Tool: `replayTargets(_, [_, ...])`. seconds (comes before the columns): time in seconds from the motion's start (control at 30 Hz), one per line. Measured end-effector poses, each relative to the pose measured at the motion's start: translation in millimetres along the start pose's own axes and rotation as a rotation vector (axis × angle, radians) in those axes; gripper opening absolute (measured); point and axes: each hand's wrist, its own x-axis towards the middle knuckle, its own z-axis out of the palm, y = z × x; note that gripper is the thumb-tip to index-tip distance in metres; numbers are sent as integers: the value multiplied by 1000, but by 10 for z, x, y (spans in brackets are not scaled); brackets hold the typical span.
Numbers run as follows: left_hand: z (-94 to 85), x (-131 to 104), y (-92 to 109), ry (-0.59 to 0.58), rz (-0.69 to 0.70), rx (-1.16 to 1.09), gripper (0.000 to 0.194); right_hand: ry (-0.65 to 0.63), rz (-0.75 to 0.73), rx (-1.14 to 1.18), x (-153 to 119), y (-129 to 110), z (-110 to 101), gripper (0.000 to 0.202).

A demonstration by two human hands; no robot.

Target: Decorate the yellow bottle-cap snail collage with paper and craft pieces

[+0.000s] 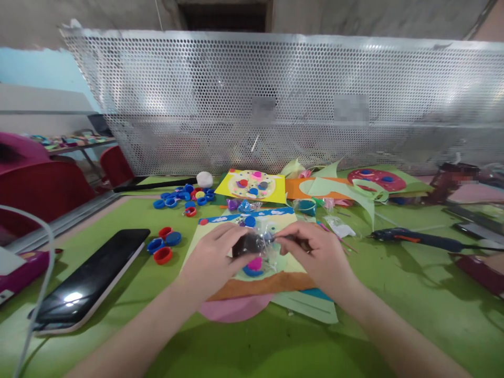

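Observation:
A small clear plastic bag (264,242) with something dark in it is held up over a paper craft picture (275,281). My left hand (218,252) grips the dark part of the bag between thumb and fingers. Thumb and forefinger of my right hand (313,247) are pinched at the bag's other edge; whether they also hold something small is not clear. Beneath the bag, the picture carries a blue cap (250,221), a pink round piece (255,263) and a brown strip (260,285).
Bottle caps (163,255) lie left, beside a black phone (94,278). Behind is a yellow card (222,190) with a decorated circle. At right lies a corded hot glue tool (417,239). A perforated metal panel (220,105) stands along the table's back.

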Motion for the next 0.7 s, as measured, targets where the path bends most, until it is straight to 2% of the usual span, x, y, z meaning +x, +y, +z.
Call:
replayTargets(0.1, [3, -1, -81, -29, -101, 61, 23, 185, 61, 210, 63, 44, -65, 11])
replayTargets(0.17, [2, 2, -154, -71, -177, 98, 24, 235, 111, 401, 118, 102, -100, 14])
replayTargets(0.23, [-4, 11, -213, -115, -258, 114, 25, 202, 182, 546, 158, 155, -109, 19])
replayTargets(0.3, [-12, 25, -237, -161, -313, 104, 26, 122, 247, 577, 165, 181, -84, 25])
replayTargets(0.37, [-13, 40, -225, -198, -315, 65, 27, 30, 257, 497, 136, 171, -32, 23])
replayTargets(0.47, [5, 47, -173, -265, -279, -43, 23, -79, 180, 299, 58, 117, 52, 22])
replayTargets(0.6, [30, 42, -121, -350, -300, -130, 18, -79, 48, 21, 6, 63, 92, 22])
replayTargets(0.7, [25, 46, -99, -337, -295, -131, 19, -55, 1, -77, 24, 69, 84, 19])
